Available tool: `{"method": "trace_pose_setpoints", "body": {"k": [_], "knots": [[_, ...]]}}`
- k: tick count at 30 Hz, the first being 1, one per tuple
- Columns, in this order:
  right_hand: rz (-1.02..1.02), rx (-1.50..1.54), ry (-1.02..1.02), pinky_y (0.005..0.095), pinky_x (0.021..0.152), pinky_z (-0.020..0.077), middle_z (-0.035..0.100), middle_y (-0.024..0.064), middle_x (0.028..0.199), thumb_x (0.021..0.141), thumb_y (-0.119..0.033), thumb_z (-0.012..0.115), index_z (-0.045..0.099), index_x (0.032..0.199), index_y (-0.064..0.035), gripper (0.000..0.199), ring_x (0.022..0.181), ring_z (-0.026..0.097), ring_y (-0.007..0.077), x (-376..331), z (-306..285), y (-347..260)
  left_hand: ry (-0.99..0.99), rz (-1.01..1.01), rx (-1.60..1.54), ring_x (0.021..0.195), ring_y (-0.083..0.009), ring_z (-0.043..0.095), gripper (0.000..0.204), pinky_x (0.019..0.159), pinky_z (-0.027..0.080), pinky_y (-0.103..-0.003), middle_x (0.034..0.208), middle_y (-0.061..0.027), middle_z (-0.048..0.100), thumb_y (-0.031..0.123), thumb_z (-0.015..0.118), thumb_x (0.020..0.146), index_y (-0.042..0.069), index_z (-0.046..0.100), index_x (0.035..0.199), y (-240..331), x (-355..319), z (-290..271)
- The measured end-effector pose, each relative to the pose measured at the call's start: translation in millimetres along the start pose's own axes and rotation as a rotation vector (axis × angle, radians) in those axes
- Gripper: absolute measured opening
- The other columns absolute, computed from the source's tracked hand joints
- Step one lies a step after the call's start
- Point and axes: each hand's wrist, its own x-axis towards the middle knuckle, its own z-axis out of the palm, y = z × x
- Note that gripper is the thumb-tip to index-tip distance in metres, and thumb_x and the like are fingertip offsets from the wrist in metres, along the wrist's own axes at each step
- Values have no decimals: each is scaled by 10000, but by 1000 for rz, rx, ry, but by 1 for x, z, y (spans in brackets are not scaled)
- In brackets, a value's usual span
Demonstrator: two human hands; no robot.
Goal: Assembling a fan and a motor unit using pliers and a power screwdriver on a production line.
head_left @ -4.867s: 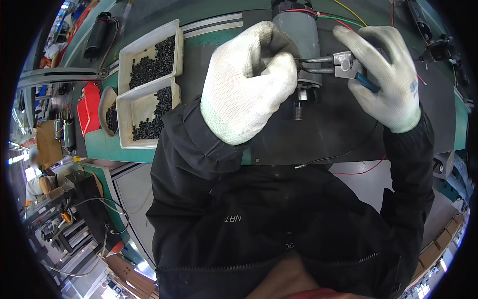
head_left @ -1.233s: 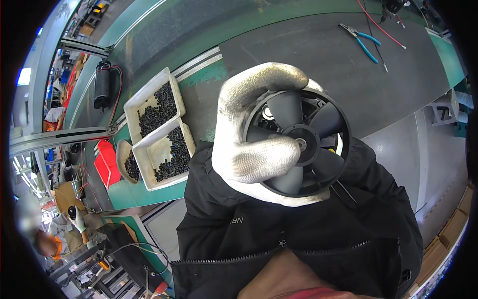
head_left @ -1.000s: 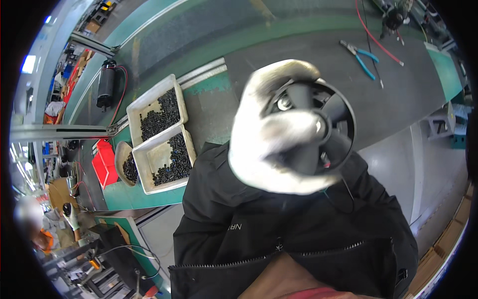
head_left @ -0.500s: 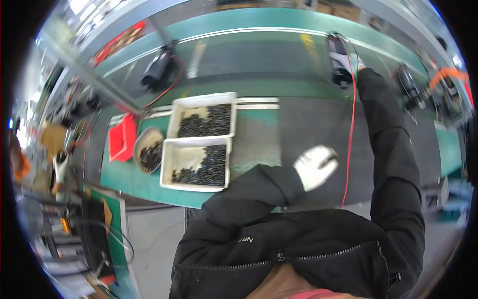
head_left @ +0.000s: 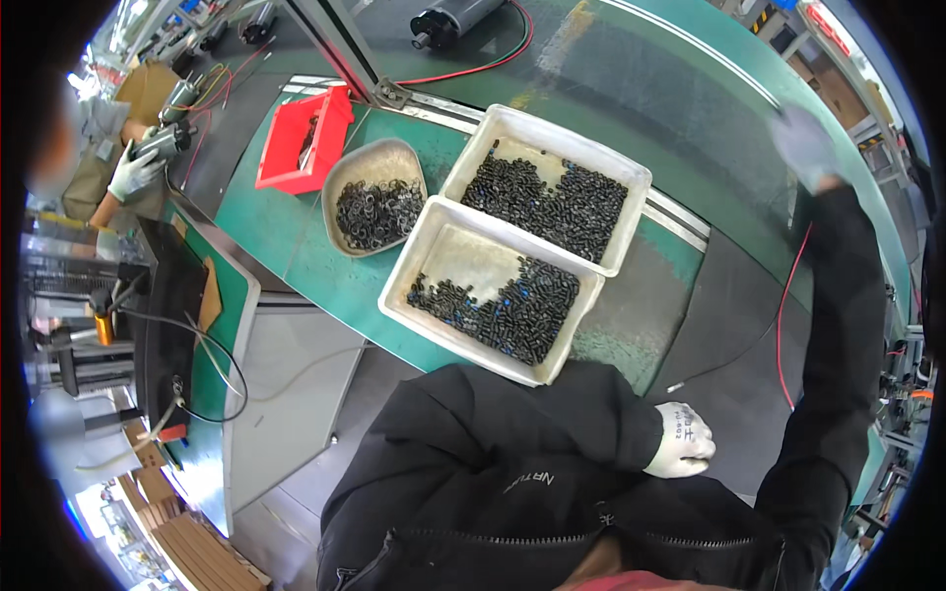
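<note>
My left hand (head_left: 682, 440), in a white glove, is close to my chest above the dark mat (head_left: 724, 340). Its fingers are curled in, and whatever they may hold is hidden. My right hand (head_left: 803, 143) reaches far out over the green conveyor belt (head_left: 680, 94). Motion smears it, so its fingers and any object in them cannot be made out. Below my right forearm, a red cable (head_left: 785, 335) and a dark cable (head_left: 724, 369) with a pale tip trail over the mat.
Two white bins (head_left: 394, 300) (head_left: 639, 212) of small black parts stand left of my hands. Beyond them are a beige tray (head_left: 340, 197) of black rings and a red bin (head_left: 281, 148). A motor (head_left: 455, 22) lies on the belt. At far left, another person's gloved hand (head_left: 133, 172) holds a motor.
My view has swung left, shifting the bins rightward in it. The motor that my right hand touched earlier no longer shows. My left hand has drawn nearer my chest, its fingers curled.
</note>
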Motion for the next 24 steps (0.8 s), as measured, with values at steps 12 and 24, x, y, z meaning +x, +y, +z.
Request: {"method": "trace_pose_setpoints", "body": {"k": [12,24], "knots": [[-74,1775,-642,385,831,480,580,165,1089,900,-636,479,487,1217,-50,666,868,617,216,134,61,-412,-27,-308,-238,793,-378,651,281,719,513,-452,815,-191,665,285,571,825,32,686,870,1,0,-3],[-39,807,-102,382,915,436,660,191,1038,865,-464,450,643,1089,-17,536,991,610,353,150,59,-410,48,-183,-326,792,-382,652,275,726,514,-454,803,-194,665,277,569,829,31,686,860,-22,-8,29]]}}
